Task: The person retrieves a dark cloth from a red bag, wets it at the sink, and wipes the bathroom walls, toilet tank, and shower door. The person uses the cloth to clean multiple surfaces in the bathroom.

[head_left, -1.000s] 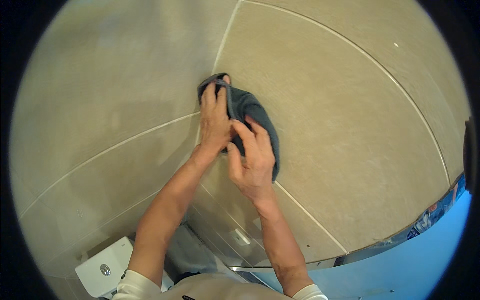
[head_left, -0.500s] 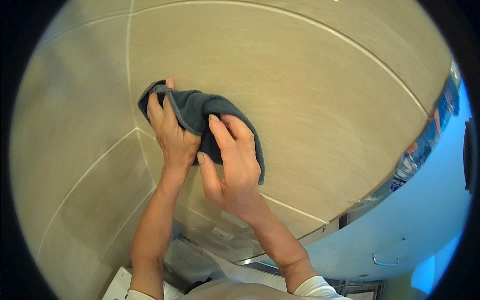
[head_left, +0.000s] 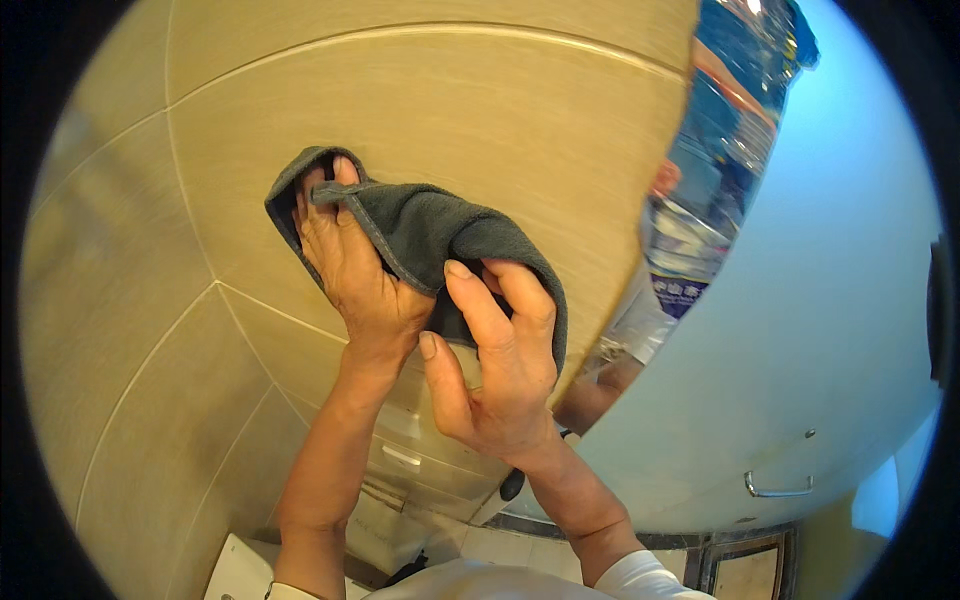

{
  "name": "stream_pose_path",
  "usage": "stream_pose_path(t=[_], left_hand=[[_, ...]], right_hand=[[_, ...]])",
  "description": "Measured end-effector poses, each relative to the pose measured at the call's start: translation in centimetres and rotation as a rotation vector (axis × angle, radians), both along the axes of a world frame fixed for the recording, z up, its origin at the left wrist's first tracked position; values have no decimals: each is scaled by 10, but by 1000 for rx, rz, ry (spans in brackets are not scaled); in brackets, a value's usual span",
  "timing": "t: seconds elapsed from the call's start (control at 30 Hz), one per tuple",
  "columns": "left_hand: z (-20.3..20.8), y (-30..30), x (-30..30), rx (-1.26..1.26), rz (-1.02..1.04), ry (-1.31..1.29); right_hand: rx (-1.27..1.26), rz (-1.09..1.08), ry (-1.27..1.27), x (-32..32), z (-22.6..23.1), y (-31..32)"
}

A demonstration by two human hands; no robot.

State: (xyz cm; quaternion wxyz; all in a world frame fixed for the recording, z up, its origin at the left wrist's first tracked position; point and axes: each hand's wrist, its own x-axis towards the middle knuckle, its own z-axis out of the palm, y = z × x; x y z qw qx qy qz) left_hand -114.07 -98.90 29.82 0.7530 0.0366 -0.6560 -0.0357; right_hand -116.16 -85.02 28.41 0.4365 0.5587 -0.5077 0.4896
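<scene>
A dark grey cloth (head_left: 440, 225) is bunched against the beige tiled wall (head_left: 420, 110). My left hand (head_left: 360, 275) has its fingers tucked into the fold at the cloth's upper left end, pressing it on the tiles. The cloth's hemmed edge runs across the back of that hand. Lower and to the right, my right hand (head_left: 505, 365) has bent fingers under the hanging part of the cloth, which drapes behind them. Its thumb stands apart from the index finger. The cloth partly hides the fingertips of both hands.
The wall corner with pale grout lines (head_left: 216, 283) lies at the left. To the right is a shiny strip with blue and clear plastic (head_left: 715, 170), then a pale blue panel (head_left: 800, 300) with a metal handle (head_left: 778, 488). A white fixture (head_left: 240, 570) sits at the lower left.
The view has turned, bringing more of the shiny strip and blue panel into sight. Both hands and the cloth are nearer that strip, further from the wall corner. Their hold on the cloth looks the same.
</scene>
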Motion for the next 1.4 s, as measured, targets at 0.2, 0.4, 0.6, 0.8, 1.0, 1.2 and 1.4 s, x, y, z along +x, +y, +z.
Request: stream_pose_path(t=[0.2,0.4,0.6,0.8,1.0,1.2,1.4], left_hand=[[-16,50,-12,7,27,-49],[-28,92,-14,22,-73,-85],[-38,134,-20,42,54,-166],[-72,155,-19,46,-66,-250],[-120,153,-9,46,-67,-311],[-154,131,-6,40,-48,-304],[-158,86,9,70,-77,-290]], right_hand=[[-14,-39,-57,-2,-10,40],[-23,15,-94,-5,-22,72],[3,-49,-157,-11,-34,106],[29,-65,-256,-13,-67,121],[127,-142,-236,-3,-107,123],[204,-90,-289,9,-132,109],[252,-19,-289,16,-135,72]])
